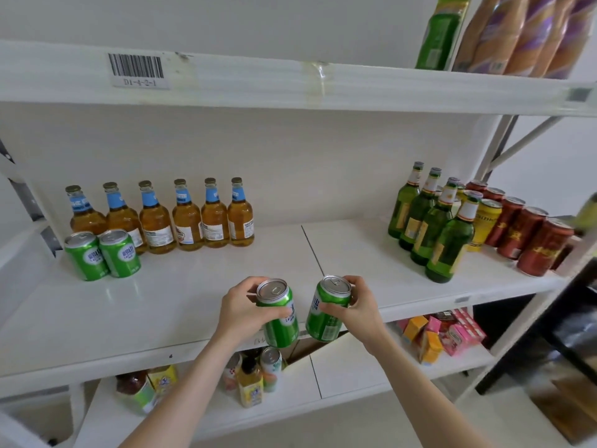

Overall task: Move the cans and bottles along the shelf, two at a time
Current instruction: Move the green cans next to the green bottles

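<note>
My left hand [240, 310] grips a green can [280, 321] and my right hand [353, 310] grips a second green can [326, 318]. Both cans are held side by side, upright and slightly tilted, in front of the front edge of the middle shelf [200, 302]. Two more green cans [101, 255] stand at the shelf's left, ahead of a row of several amber bottles [187, 221] with blue neck labels. Several green bottles [433, 224] stand in a line at the right.
Red cans [529, 234] and yellow cans [484, 221] stand beside the green bottles at the far right. The upper shelf [290, 85] carries a barcode label and packaged goods. Below, a lower shelf [349, 367] holds small bottles, cans and cartons.
</note>
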`<action>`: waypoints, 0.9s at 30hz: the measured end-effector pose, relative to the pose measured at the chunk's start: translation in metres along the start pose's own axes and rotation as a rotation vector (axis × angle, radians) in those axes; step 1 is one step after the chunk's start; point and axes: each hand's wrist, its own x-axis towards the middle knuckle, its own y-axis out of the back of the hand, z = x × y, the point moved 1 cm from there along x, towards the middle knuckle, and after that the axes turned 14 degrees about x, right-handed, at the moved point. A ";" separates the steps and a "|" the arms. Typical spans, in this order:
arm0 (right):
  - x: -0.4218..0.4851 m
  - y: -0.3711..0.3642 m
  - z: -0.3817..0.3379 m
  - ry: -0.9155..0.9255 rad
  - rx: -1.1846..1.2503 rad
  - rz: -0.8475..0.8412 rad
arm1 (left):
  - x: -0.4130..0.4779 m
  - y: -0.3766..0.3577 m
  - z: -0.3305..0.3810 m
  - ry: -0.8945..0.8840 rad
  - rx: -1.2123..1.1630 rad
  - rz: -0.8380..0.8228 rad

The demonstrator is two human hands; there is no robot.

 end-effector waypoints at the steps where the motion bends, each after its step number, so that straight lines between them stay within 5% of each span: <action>1: 0.000 0.008 0.000 -0.002 -0.003 0.002 | 0.000 -0.006 0.005 -0.006 -0.001 -0.004; 27: 0.170 0.187 0.009 0.022 -0.049 0.034 | 0.126 -0.190 0.122 -0.063 0.026 -0.050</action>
